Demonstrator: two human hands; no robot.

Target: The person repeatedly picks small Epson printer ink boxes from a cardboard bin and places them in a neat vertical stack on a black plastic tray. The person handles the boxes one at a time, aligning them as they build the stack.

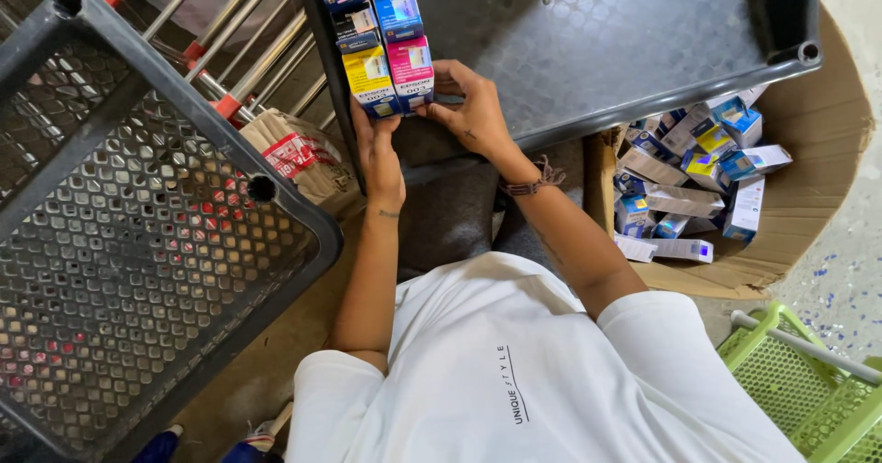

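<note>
A: Where are the small bright cardboard boxes (384, 36)?

B: Stacked in two columns against the left wall of the dark grey plastic crate (625, 31). The left hand (378, 155) presses flat under the yellow bottom box; the right hand (473, 105) pinches the pink one beside it.

A: What could slip?

B: I'd guess the columns lean out from that wall if either hand eases, spilling boxes toward the open cardboard carton (808, 197) of loose boxes right of the crate.
</note>
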